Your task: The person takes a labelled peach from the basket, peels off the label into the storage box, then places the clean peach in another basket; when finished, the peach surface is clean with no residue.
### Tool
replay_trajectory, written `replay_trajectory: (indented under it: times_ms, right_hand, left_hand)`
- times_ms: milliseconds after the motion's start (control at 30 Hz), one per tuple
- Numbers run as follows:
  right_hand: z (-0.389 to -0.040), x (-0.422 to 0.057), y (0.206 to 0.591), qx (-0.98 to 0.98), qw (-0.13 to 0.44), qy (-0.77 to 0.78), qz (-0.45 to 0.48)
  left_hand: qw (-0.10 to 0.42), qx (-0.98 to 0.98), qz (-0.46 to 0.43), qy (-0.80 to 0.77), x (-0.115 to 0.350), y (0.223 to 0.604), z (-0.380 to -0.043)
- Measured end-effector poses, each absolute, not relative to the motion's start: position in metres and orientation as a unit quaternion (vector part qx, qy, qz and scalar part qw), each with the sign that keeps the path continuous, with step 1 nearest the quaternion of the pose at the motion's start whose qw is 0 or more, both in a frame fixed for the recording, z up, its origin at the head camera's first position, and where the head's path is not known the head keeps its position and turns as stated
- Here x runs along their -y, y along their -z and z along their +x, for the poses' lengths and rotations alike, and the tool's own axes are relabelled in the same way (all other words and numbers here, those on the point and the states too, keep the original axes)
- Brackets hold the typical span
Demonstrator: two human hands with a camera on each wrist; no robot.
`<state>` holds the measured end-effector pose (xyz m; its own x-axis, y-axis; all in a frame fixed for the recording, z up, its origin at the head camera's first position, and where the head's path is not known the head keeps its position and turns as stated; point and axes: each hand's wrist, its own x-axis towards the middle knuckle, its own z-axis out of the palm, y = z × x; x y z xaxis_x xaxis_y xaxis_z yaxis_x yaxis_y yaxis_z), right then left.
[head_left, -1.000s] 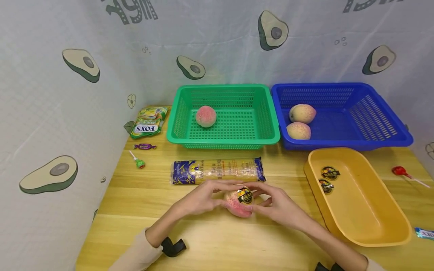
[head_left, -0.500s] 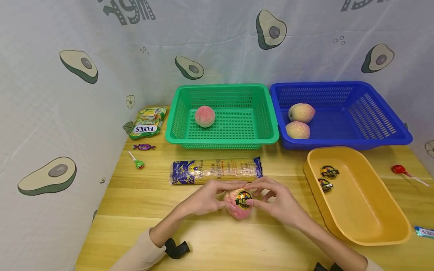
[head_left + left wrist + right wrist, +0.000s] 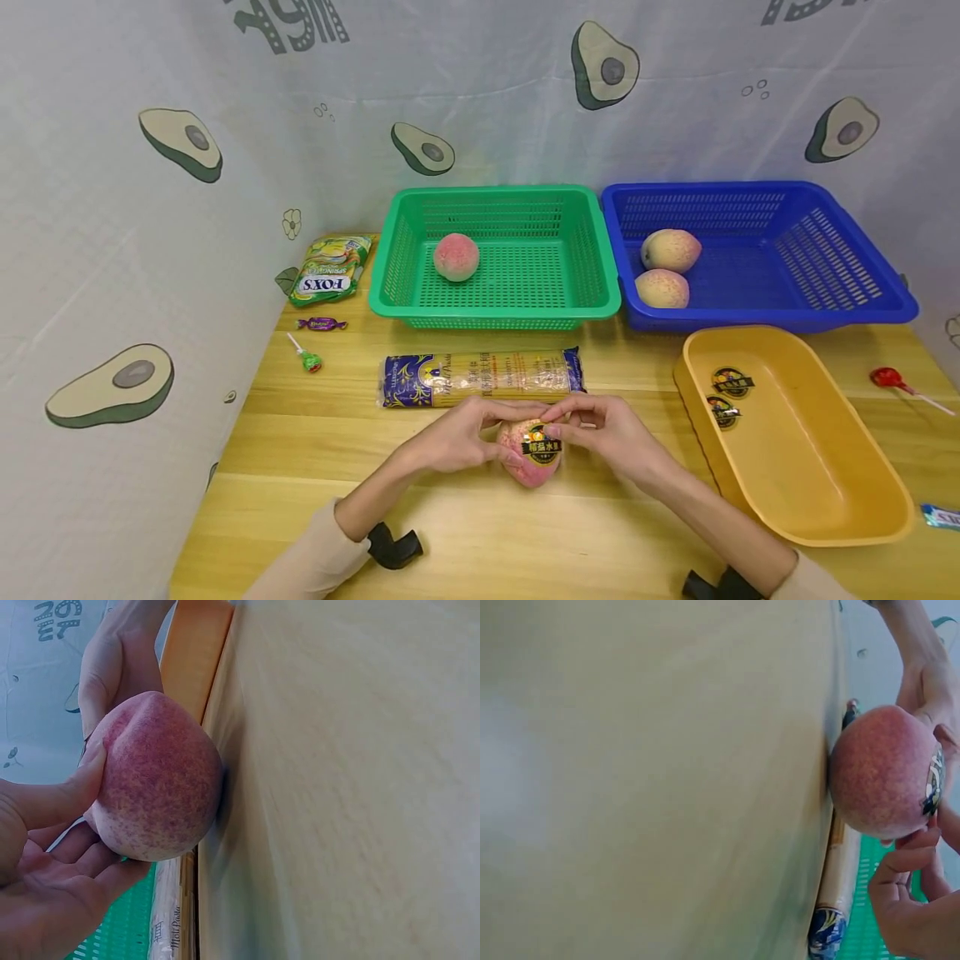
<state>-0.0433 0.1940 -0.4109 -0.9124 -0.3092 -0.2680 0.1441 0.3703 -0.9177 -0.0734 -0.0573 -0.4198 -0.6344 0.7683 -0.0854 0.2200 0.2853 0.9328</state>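
Observation:
A pink and cream peach (image 3: 531, 475) is between my two hands, low over the wooden table. My left hand (image 3: 467, 437) grips it from the left, thumb on its near side and fingers behind. On the peach's face is a round black and gold sticker (image 3: 542, 450) with a banner across it. At the sticker's upper edge, my right hand (image 3: 618, 437) pinches with thumb and index finger. In the left wrist view the peach (image 3: 161, 780) hides most of the right fingers. The right wrist view shows the sticker (image 3: 934, 780) edge-on, right fingers just below.
Behind the hands lies a spaghetti pack (image 3: 480, 379). A green basket (image 3: 495, 313) holds one peach, a blue basket (image 3: 772, 317) two. The yellow tray (image 3: 810, 450) at right has two similar stickers inside. Sweets, a lollipop (image 3: 309, 360) and a candy bag (image 3: 330, 271) lie left.
The sticker has turned from slanted to nearly level on the peach. My right thumb has moved up from below the sticker to its upper edge. The left hand keeps its grip.

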Motion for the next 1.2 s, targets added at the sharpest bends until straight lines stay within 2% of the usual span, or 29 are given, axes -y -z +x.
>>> replay_trajectory:
  times_ms: [367,500,800,1033,1200]
  right_hand:
    - [-0.049,-0.189,0.405,-0.8,0.219,0.556,-0.054]
    - [-0.048,-0.188,0.403,-0.821,0.199,0.528,-0.087]
    - [-0.031,-0.187,0.396,-0.855,0.118,0.484,-0.146]
    - [-0.013,-0.185,0.402,-0.87,-0.029,0.444,-0.213]
    - [-0.003,-0.186,0.402,-0.862,-0.097,0.443,-0.225]
  left_hand:
    - [0.278,-0.76,0.324,-0.491,0.054,0.416,-0.075]
    - [0.279,-0.76,0.327,-0.487,0.053,0.415,-0.075]
    - [0.278,-0.757,0.34,-0.483,0.053,0.415,-0.078]
    - [0.276,-0.75,0.353,-0.486,0.052,0.414,-0.077]
    - [0.277,-0.754,0.352,-0.481,0.052,0.414,-0.078]
